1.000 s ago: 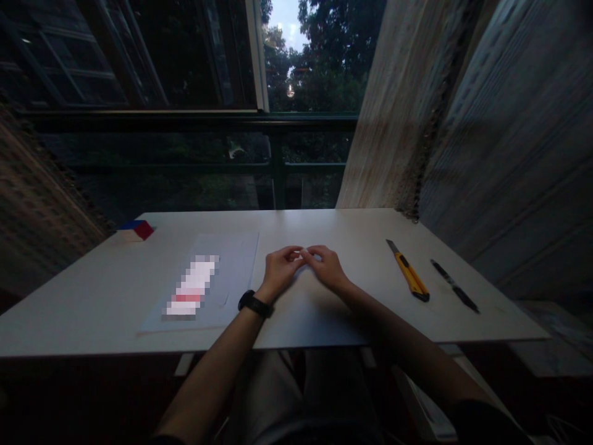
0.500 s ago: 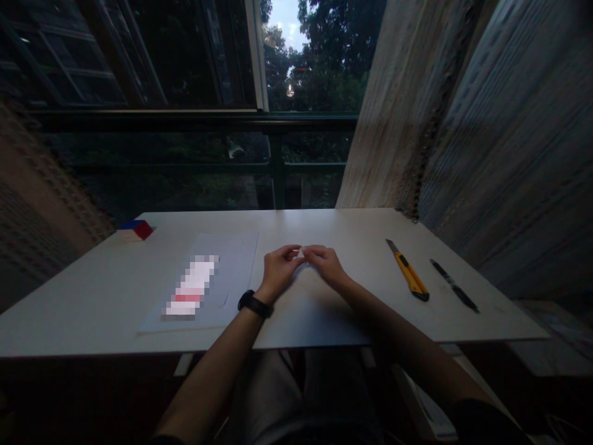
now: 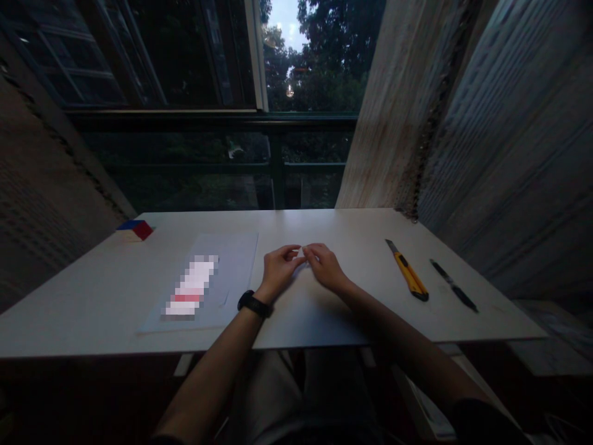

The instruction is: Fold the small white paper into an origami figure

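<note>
Over the middle of the white table, my left hand (image 3: 279,270) and my right hand (image 3: 327,267) meet at the fingertips. Between them is a small white piece of paper (image 3: 301,252), pinched by the fingers and thumbs of both hands. Most of it is hidden by the fingers, so its full shape does not show. A dark watch (image 3: 254,304) is on my left wrist. White paper sheets (image 3: 236,266) lie flat to the left of my left hand, with a blurred-out patch on them.
Right of my hands lie a yellow box cutter (image 3: 408,272), its blade out and pointing away, and a black pen (image 3: 454,285). A cube puzzle (image 3: 135,230) sits at the table's far left corner. Behind the table (image 3: 106,284) are a window and curtains (image 3: 384,111).
My right hand's fingers have shifted slightly around the small white piece of paper. My left hand stays almost still, and the curtain at the left has moved.
</note>
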The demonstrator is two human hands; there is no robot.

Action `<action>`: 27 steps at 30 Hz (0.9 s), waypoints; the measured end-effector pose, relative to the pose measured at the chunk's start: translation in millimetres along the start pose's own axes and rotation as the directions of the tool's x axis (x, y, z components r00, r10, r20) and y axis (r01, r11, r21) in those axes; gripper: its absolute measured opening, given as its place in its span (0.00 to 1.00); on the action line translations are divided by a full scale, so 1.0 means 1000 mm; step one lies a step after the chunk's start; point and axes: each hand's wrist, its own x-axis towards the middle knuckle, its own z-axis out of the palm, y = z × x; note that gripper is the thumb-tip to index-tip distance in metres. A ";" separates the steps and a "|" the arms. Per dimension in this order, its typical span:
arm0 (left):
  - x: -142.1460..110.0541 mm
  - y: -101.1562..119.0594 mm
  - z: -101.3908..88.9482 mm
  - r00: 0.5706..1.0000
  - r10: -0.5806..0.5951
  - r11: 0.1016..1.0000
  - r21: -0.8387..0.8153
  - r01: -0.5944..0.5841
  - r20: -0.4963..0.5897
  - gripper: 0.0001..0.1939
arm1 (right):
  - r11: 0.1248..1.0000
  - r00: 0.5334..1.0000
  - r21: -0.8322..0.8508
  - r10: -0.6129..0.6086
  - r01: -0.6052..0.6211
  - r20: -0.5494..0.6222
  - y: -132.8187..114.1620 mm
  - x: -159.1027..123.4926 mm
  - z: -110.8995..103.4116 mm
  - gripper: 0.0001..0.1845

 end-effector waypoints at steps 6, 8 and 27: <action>0.000 0.000 0.000 1.000 0.003 1.000 0.011 -0.003 0.001 0.19 | 0.998 0.999 -0.051 -0.026 0.027 0.027 -0.001 0.000 -0.002 0.18; 0.000 0.000 0.000 1.000 0.001 1.000 0.005 -0.001 0.000 0.19 | 0.997 0.998 -0.062 -0.040 0.043 0.044 -0.001 0.000 -0.003 0.18; 0.000 -0.002 0.001 1.000 -0.021 1.000 -0.021 0.022 0.015 0.19 | 0.998 0.996 -0.055 -0.005 0.009 0.084 0.002 0.000 -0.003 0.17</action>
